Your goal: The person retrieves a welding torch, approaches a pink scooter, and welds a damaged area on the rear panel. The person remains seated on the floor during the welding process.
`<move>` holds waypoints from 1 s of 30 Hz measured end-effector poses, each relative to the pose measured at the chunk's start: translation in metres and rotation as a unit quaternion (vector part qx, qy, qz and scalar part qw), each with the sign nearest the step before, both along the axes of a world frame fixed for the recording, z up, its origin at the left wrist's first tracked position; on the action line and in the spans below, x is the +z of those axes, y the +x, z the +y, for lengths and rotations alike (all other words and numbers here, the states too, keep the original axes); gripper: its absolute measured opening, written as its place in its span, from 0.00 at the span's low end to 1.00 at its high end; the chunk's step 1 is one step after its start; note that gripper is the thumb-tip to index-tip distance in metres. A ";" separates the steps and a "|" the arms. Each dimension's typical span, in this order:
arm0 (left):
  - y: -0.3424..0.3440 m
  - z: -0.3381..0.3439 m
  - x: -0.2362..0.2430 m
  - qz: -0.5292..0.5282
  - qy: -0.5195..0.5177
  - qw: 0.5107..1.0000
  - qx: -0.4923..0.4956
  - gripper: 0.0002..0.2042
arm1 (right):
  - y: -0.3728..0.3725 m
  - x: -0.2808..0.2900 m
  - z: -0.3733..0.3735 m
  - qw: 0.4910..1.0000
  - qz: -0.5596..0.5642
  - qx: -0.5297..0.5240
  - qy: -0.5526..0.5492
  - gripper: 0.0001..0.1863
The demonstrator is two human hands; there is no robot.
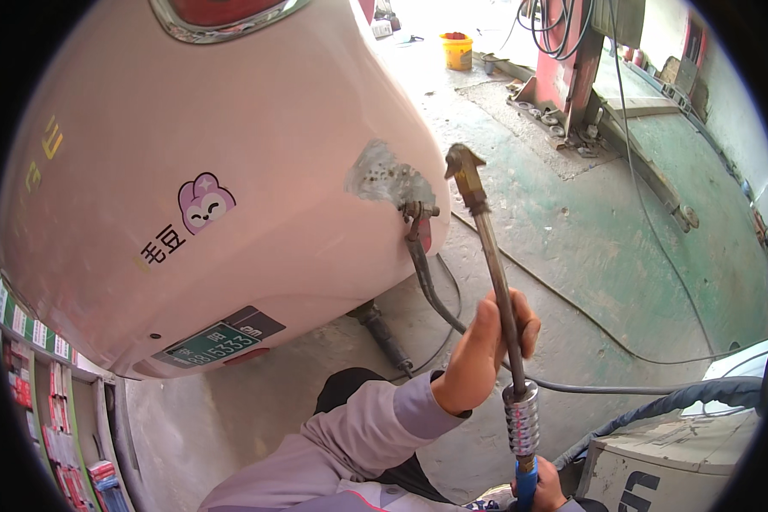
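Observation:
A slide hammer (497, 269) with a long metal rod, a hooked brass-coloured head (467, 175) and a ribbed silver weight (522, 422) stands tilted in front of me. My left hand (478, 354) is closed loosely about the rod above the weight. Low at the frame's edge, my right hand (550, 488) grips its blue handle (526, 482); part of that hand is cut off. The tool's head is apart from the pink car body (299, 128). Left of it, a patch of bare, pitted metal (388, 177) shows, with a clamp (418, 211) and thick cable at its lower edge.
A power tool (384, 337) with a cord lies on the floor under the car. Cables (572, 317) cross the floor. At lower right stands a worn pale machine (657, 465). Farther off are a red lift post (563, 64) and a yellow bucket (456, 53); shelves (60, 427) stand left.

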State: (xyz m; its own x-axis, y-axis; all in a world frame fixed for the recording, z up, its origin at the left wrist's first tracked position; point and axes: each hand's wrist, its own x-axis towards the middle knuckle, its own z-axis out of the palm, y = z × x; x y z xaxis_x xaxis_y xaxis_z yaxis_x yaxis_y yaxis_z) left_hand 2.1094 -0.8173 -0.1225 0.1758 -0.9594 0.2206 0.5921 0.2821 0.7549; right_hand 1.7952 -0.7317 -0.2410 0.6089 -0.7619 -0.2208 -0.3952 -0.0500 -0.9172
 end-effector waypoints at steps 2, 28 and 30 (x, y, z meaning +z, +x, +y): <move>0.006 0.000 -0.010 -0.217 -0.032 0.973 0.069 0.24 | 0.002 0.003 -0.002 1.000 -0.028 -0.005 -0.011 0.05; 0.102 -0.040 -0.090 -0.354 0.231 0.862 0.281 0.21 | -0.006 0.000 -0.002 0.998 -0.013 -0.050 -0.032 0.05; 0.095 -0.034 -0.083 -0.322 0.193 0.884 0.278 0.21 | -0.006 0.000 -0.002 0.998 -0.011 -0.053 -0.027 0.06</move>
